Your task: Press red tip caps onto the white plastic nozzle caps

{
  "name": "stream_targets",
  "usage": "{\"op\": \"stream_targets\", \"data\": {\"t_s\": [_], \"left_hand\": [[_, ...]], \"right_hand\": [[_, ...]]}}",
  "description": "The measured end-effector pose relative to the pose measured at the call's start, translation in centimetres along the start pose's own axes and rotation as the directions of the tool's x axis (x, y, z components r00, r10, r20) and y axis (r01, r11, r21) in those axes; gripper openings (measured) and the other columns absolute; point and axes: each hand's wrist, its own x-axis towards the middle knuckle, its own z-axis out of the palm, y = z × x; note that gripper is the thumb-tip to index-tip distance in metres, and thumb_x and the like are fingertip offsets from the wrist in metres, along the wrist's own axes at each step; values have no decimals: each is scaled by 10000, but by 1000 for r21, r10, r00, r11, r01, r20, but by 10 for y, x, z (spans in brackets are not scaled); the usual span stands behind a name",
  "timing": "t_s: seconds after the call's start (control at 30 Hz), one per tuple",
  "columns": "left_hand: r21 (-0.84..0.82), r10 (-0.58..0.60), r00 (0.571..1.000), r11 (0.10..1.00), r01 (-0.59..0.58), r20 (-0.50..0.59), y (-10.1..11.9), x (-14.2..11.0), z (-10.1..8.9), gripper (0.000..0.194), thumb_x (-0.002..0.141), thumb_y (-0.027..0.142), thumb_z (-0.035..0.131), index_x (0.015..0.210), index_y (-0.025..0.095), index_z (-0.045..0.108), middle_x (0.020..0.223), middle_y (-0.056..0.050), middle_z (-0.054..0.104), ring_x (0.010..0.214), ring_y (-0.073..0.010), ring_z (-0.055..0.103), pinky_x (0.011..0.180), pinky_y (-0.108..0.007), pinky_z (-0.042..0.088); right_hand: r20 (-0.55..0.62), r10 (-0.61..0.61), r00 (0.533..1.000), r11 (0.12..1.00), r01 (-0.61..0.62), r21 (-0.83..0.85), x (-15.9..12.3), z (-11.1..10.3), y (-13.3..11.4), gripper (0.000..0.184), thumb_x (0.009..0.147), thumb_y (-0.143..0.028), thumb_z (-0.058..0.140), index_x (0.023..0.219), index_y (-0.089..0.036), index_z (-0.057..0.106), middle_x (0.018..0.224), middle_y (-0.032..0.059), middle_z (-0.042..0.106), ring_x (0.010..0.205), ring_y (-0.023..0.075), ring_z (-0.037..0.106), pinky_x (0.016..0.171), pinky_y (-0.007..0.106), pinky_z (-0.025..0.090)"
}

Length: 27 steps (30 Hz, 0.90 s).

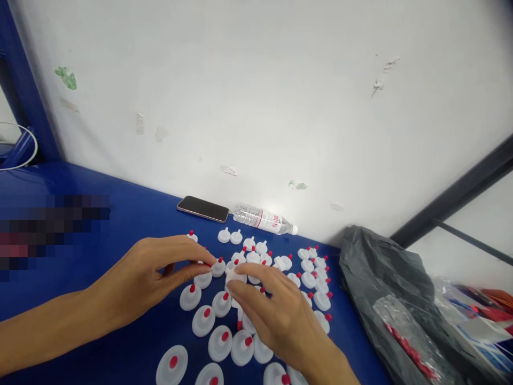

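Note:
My left hand (154,275) is closed in a pinch, thumb against forefinger, on a small red cap (212,264) that barely shows at the fingertips. Close by on the right, my right hand (276,313) grips a white round plastic piece (232,276) between thumb and fingers; the hand covers part of it. Below and around both hands lie many more white discs with short spouts, most wearing red caps, such as a capped disc (203,321) in front. At the back, uncapped discs (224,235) have bare white spouts.
A phone (203,209) and a clear plastic bottle (264,220) lie along the wall behind the discs. To the right, a dark grey plastic bag (366,272) bears a clear bag of red caps (411,345). The blue tabletop (132,214) meets a white wall (256,107).

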Motion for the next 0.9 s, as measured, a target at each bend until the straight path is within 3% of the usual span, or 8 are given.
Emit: {"op": "stream_targets", "data": {"t_s": [0.1,0.23,0.37,0.63,0.8,0.83,0.9], "left_hand": [[1,108,994,994,-108,1,2,-4,6,188,1071,411,668,1122,332,830,1040,10,835,880,-157,766,775,-217,612],[8,305,952,952,-305,14,0,-8,13,242,1090,249,639,1260,358,772,1101,8,827,941,-136,786,843,-191,623],[24,328,944,944,-328,28,1,-12,16,261,1104,239,616,1277,374,758,1128,13,811,948,-121,781,838,-167,607],[-113,169,984,980,-162,54,7,-15,17,242,1107,374,613,1177,426,839,1087,-9,788,759,-108,708,689,-187,573],[-281,-37,981,955,91,190,23,-7,11,209,1057,459,671,1031,399,870,1069,-7,768,840,-143,714,694,-207,582],[-289,-88,977,947,143,196,25,-7,10,166,1017,468,723,1087,397,855,1067,-4,764,840,-145,710,680,-202,582],[-290,-173,963,929,229,206,26,-7,8,411,933,480,811,1333,409,753,1059,-1,754,785,-136,685,617,-188,574]], "right_hand": [[-1,-58,998,997,58,-52,3,-2,-5,289,1061,-22,507,1166,-187,719,1239,101,794,1131,227,783,925,341,676],[-26,-75,997,994,73,-80,6,-4,-7,306,1044,-12,520,1134,-199,745,1286,98,796,1140,235,787,932,350,689],[-68,-111,992,990,104,-99,8,-5,-8,286,1049,-12,542,1099,-191,760,1244,89,818,1129,211,787,962,318,678],[-102,-90,991,993,82,-81,11,-7,-13,296,1048,-9,531,953,-203,733,1241,79,825,1124,192,785,950,286,672],[-150,-114,982,993,112,-23,12,-10,-10,288,1045,-12,550,945,-215,729,1218,70,839,1120,171,788,949,280,665],[-159,-126,979,992,125,-18,13,-11,-10,284,1053,-27,553,930,-214,728,1223,69,839,1125,168,788,942,276,663],[-149,-153,977,988,152,-17,13,-14,-12,282,1066,-57,564,899,-213,729,1255,54,832,1164,161,780,946,266,652]]}}
